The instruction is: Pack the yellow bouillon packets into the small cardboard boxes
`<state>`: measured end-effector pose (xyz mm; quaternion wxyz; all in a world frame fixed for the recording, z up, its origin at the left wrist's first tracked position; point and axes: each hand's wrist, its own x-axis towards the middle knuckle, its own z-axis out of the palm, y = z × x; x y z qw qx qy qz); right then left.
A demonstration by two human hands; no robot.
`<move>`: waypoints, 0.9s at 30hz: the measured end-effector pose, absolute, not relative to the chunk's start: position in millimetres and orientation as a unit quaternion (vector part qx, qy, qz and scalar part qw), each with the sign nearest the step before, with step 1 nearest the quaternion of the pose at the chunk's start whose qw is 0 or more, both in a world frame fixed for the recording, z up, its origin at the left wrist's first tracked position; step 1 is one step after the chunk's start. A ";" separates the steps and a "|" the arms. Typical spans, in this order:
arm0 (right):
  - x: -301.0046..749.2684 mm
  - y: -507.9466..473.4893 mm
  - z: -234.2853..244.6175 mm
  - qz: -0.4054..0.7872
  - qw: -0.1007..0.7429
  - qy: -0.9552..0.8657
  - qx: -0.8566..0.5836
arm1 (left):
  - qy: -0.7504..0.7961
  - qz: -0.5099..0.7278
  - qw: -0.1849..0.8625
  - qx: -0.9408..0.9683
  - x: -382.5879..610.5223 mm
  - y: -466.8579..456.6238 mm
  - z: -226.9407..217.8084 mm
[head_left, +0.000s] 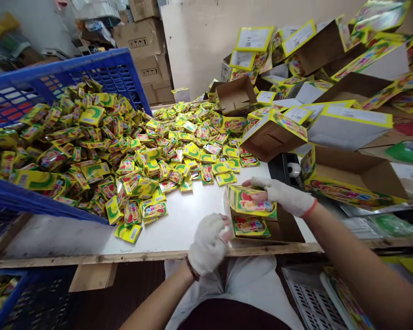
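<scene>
My right hand [278, 195], in a white fingerless glove, is closed on a row of small yellow picture packs [256, 204] with red and green lettering. It holds them over an open cardboard box [289, 229] at the table's front edge. Inside that box lies another pack [250, 226] of the same kind, at the left end. My left hand [209, 243], also gloved, has its fingers curled at the box's near left corner and seems to grip its wall; the fingertips are partly hidden.
A blue plastic crate [134, 78] on the left is tipped open, spilling many loose packs [192, 149] across the white table [182, 211]. Open display boxes [351, 178] are piled high on the right. A wooden strip [141, 260] edges the table. Brown cartons [147, 46] are stacked behind.
</scene>
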<state>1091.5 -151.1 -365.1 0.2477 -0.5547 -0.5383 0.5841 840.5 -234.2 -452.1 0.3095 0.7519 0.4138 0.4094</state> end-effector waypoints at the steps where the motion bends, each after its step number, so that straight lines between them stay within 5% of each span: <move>1: 1104.5 -140.5 -371.8 0.612 0.222 -0.517 -0.556 | 0.367 0.382 0.259 0.808 855.5 -238.9 -450.9; 8: 1091.9 -127.7 -423.0 0.724 0.124 -0.484 -0.475 | 0.336 0.315 0.045 0.886 897.2 -252.4 -469.0; 14: 1082.0 -119.7 -426.3 0.563 0.059 -0.689 -0.452 | 0.325 0.349 0.031 0.878 884.5 -256.6 -484.4; 27: 1051.5 -134.0 -434.2 0.346 0.051 -0.808 -0.475 | 0.280 0.415 0.020 0.865 871.3 -236.9 -480.5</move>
